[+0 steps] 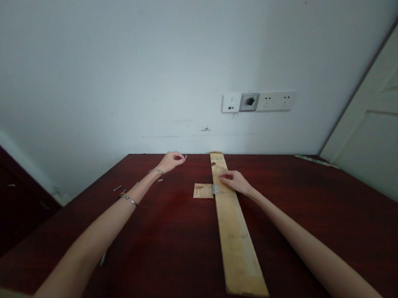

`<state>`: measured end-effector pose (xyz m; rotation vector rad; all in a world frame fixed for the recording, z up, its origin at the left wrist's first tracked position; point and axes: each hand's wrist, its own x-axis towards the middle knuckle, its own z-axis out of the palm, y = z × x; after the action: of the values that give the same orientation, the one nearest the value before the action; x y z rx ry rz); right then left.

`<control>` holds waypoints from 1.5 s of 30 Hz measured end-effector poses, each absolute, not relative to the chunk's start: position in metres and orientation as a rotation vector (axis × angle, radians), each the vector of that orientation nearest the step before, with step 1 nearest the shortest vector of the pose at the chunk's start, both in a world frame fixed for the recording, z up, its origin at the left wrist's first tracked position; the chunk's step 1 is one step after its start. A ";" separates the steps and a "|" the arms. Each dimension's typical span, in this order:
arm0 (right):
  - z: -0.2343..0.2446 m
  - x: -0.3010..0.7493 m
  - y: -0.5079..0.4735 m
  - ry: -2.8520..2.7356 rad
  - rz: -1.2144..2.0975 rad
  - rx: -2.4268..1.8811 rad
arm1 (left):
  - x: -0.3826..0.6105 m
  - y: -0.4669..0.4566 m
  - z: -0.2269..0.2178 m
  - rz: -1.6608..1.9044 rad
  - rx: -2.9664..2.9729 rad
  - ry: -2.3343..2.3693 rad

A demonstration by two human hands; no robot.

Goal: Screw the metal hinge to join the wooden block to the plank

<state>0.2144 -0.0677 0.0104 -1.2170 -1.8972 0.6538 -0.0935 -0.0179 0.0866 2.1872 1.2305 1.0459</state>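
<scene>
A long, pale wooden board (237,237) lies lengthwise on the dark red table, its far end close to the wall. A small metal hinge (216,189) sits at its left edge, where a short wooden piece (203,191) meets it. My right hand (237,181) rests over the board just beyond the hinge, thumb and fingers pinched together; anything between them is too small to make out. Raised to the left of the board's far end, my left hand (171,162) pinches a small, thin grey metal piece (185,157) between thumb and finger.
Thin grey metal pieces (117,188) lie on the table (166,260) near my left forearm, partly hidden by it. Wall sockets (274,101) are above the table's back edge. A narrow patterned strip (315,161) lies at the back right, beside a white door (382,131).
</scene>
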 end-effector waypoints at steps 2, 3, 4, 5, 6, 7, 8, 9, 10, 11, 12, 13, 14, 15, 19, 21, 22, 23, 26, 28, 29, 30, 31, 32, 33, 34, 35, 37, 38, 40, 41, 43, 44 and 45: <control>0.013 0.212 -0.069 -1.886 0.653 -1.187 | -0.061 -0.023 0.077 1.131 2.157 1.128; 0.015 0.211 -0.069 -1.876 0.653 -1.172 | -0.047 -0.026 0.072 1.140 2.142 1.095; 0.016 0.210 -0.070 -1.865 0.654 -1.157 | -0.036 -0.030 0.068 1.159 2.131 1.069; 0.018 0.208 -0.070 -1.853 0.656 -1.141 | -0.027 -0.033 0.063 1.170 2.127 1.043; 0.020 0.207 -0.070 -1.839 0.658 -1.125 | -0.020 -0.037 0.059 1.178 2.127 1.016; 0.022 0.205 -0.070 -1.825 0.661 -1.110 | -0.014 -0.040 0.056 1.189 2.129 0.989; 0.023 0.203 -0.070 -1.809 0.663 -1.095 | -0.010 -0.043 0.053 1.192 2.135 0.962; 0.025 0.202 -0.071 -1.794 0.664 -1.082 | -0.007 -0.045 0.050 1.188 2.143 0.938; 0.027 0.200 -0.071 -1.781 0.665 -1.068 | -0.005 -0.047 0.048 1.178 2.153 0.917; 0.029 0.198 -0.072 -1.770 0.670 -1.054 | -0.003 -0.049 0.047 1.164 2.160 0.900; 0.031 0.197 -0.073 -1.764 0.677 -1.037 | -0.001 -0.050 0.046 1.151 2.165 0.886; 0.032 0.195 -0.074 -1.761 0.687 -1.020 | 0.000 -0.051 0.044 1.139 2.166 0.876; 0.034 0.194 -0.075 -1.760 0.697 -1.004 | 0.001 -0.052 0.043 1.131 2.165 0.866; 0.035 0.193 -0.076 -1.760 0.707 -0.989 | 0.002 -0.052 0.043 1.127 2.160 0.857; 0.036 0.190 -0.078 -1.744 0.723 -0.966 | 0.005 -0.054 0.041 1.107 2.150 0.820; 0.036 0.189 -0.079 -1.737 0.725 -0.963 | 0.006 -0.055 0.042 1.095 2.162 0.806; 0.036 0.189 -0.079 -1.737 0.726 -0.962 | 0.007 -0.056 0.042 1.091 2.168 0.804; 0.035 0.189 -0.079 -1.740 0.727 -0.961 | 0.007 -0.057 0.043 1.088 2.173 0.805; 0.035 0.189 -0.080 -1.750 0.722 -0.967 | 0.009 -0.058 0.046 1.069 2.184 0.790; 0.034 0.190 -0.079 -1.758 0.707 -0.978 | 0.008 -0.058 0.047 1.034 2.197 0.761; 0.033 0.190 -0.079 -1.764 0.697 -0.985 | 0.008 -0.058 0.047 1.017 2.203 0.756; 0.032 0.191 -0.078 -1.772 0.686 -0.992 | 0.007 -0.057 0.048 1.010 2.205 0.766; 0.031 0.192 -0.078 -1.782 0.675 -1.002 | 0.005 -0.055 0.048 1.015 2.202 0.792; 0.029 0.194 -0.077 -1.793 0.664 -1.014 | 0.003 -0.053 0.048 1.034 2.195 0.834; 0.027 0.195 -0.077 -1.806 0.651 -1.027 | 0.000 -0.051 0.048 1.069 2.183 0.887; 0.025 0.196 -0.076 -1.820 0.639 -1.042 | -0.003 -0.049 0.048 1.113 2.167 0.942; 0.023 0.197 -0.076 -1.835 0.628 -1.056 | -0.006 -0.046 0.047 1.153 2.152 0.992; 0.019 0.199 -0.076 -1.865 0.611 -1.077 | -0.012 -0.041 0.047 1.204 2.127 1.063; 0.018 0.199 -0.076 -1.880 0.606 -1.082 | -0.015 -0.039 0.046 1.213 2.119 1.082; 0.016 0.199 -0.076 -1.906 0.602 -1.086 | -0.019 -0.036 0.044 1.210 2.109 1.095; 0.015 0.199 -0.076 -1.918 0.601 -1.084 | -0.021 -0.034 0.043 1.212 2.103 1.096; 0.014 0.199 -0.076 -1.937 0.600 -1.081 | -0.023 -0.032 0.040 1.216 2.092 1.097; 0.014 0.199 -0.076 -1.945 0.599 -1.079 | -0.023 -0.031 0.039 1.217 2.088 1.099; 0.014 0.199 -0.076 -1.951 0.598 -1.078 | -0.024 -0.031 0.038 1.217 2.085 1.100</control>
<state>0.1992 -0.0757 0.0135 -1.0778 -1.9510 0.5979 -0.0237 -0.0305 0.0376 2.0846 1.1003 1.2171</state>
